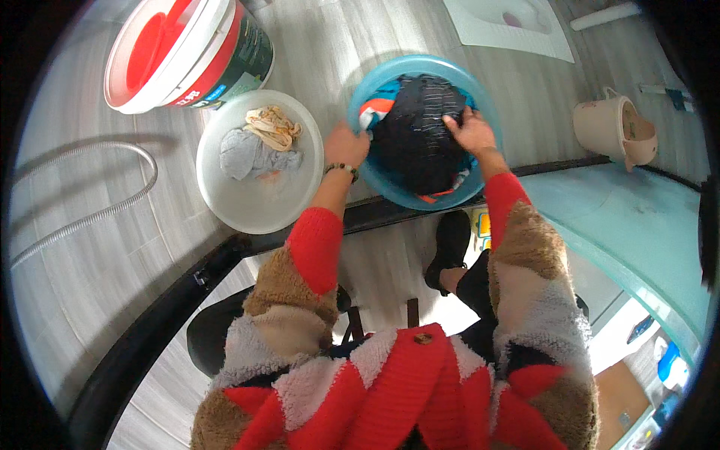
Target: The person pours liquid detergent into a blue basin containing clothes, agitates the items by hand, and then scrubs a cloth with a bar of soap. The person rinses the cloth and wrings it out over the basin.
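Observation:
A round blue plastic basin [394,194] stands before me, heaped with clothes. On top lies a black garment [419,140] with pale broken stripes. Orange, white and blue cloth [377,107] shows around its edges. My left hand [347,145], with a beaded bracelet at the wrist, curls over the basin's left rim; its fingertips are blurred and partly hidden. My right hand [473,134] rests on the right side of the black garment, thumb apart from the fingers. Left of the blue basin, a whitish basin [256,216] contains a grey cloth [247,152] and a cream-coloured cloth [274,128].
A large bucket [239,62] with a red dipper [149,53] stands at upper left. A metal shower hose [121,205] curves over the tiled floor. A dark sill [360,216] runs below the basins. Beyond are a squat toilet [506,25], a beige pail [599,129] and a glass panel [624,219].

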Tool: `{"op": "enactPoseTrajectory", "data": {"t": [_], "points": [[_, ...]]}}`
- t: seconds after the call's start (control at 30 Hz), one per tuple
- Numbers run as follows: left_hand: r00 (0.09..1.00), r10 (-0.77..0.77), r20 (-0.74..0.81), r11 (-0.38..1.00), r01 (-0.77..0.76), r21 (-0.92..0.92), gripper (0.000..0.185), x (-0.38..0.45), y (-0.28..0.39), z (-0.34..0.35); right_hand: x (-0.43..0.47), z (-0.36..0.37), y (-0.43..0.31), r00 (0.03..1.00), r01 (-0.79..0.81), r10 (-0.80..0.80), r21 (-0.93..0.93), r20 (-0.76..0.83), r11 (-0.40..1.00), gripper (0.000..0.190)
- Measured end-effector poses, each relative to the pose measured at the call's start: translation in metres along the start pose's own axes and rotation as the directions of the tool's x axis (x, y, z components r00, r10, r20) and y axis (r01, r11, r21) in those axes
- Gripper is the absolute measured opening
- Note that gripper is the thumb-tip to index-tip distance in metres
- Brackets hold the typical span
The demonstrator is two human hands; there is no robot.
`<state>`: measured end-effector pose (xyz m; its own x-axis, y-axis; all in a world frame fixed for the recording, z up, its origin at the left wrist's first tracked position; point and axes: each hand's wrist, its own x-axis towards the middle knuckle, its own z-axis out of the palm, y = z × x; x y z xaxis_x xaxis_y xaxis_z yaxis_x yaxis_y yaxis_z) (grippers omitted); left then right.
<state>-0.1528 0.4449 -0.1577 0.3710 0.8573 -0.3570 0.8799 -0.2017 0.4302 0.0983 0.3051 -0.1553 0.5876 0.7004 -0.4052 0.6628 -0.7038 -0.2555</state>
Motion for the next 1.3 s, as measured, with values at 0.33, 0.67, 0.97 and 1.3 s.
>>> {"op": "enactPoseTrajectory", "data": {"t": [0.33, 0.67, 0.97, 1.3], "points": [[0.934, 0.319, -0.158, 0.941, -0.292, 0.172, 0.034, 0.059, 0.034, -0.014, 0.003, 0.009, 0.028, 0.939, -0.257, 0.163, 0.300, 0.304, 0.919, 0.097], [0.943, 0.180, 0.279, 0.949, -0.092, -0.302, 0.082, 0.081, 0.041, 0.036, 0.013, 0.011, 0.001, 0.832, -0.534, 0.377, 0.769, 0.406, 0.351, 0.096], [0.872, 0.074, 0.485, 0.689, 0.306, -0.656, 0.084, 0.108, 0.067, 0.039, 0.047, 0.026, -0.013, 0.779, -0.576, 0.078, 0.759, 0.622, -0.305, 0.077], [0.793, 0.575, 0.202, 0.251, 0.064, -0.966, 0.073, 0.098, 0.101, -0.040, 0.019, -0.060, -0.054, 0.969, -0.209, 0.088, 0.958, 0.230, -0.197, 0.065]]}}
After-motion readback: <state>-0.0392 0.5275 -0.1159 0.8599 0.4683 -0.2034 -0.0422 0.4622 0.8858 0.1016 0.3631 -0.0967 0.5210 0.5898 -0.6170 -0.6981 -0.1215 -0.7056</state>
